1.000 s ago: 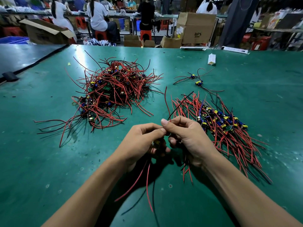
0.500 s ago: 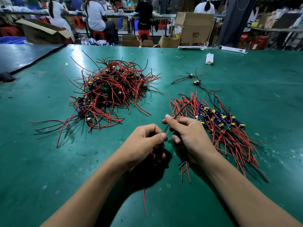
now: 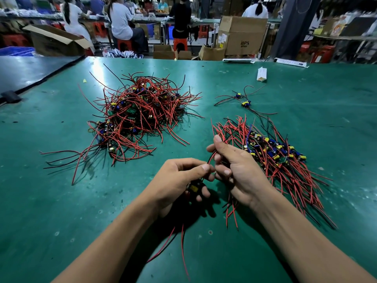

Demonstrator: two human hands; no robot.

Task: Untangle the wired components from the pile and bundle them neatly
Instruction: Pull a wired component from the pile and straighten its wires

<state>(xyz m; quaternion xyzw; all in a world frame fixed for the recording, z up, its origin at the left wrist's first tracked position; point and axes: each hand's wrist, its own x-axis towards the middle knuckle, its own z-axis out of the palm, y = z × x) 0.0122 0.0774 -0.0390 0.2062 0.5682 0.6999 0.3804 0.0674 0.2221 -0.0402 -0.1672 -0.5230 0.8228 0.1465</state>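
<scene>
A wired component [image 3: 194, 187] is held low over the green table mat [image 3: 61, 201] near the front centre. The left hand [image 3: 179, 180] is curled around its small yellow-topped body, thumb and forefinger pinched together on the leads. The right hand [image 3: 238, 168] is closed on the same red and black leads [image 3: 212, 156], thumb raised — the wires run up and right from the left hand through the right fingers. Two red tails [image 3: 179, 242] are seen hanging toward the viewer under the left wrist; more ends [image 3: 232, 211] trail below the right palm.

The tangled pile [image 3: 138, 117] is sited left of centre, strands splayed in all directions, longest tails pointing down-left. The sorted bundle [image 3: 275, 156] is laid to the right, just beside the right hand, long axis running from upper left to lower right, component bodies lined across its middle. Two loose components [image 3: 242, 100] are placed farther back, apart from both heaps. A small white carton [image 3: 261, 74] stands beyond them.

Bare mat is left open in front and far left; the back edge is lined with cardboard boxes [image 3: 242, 35].
</scene>
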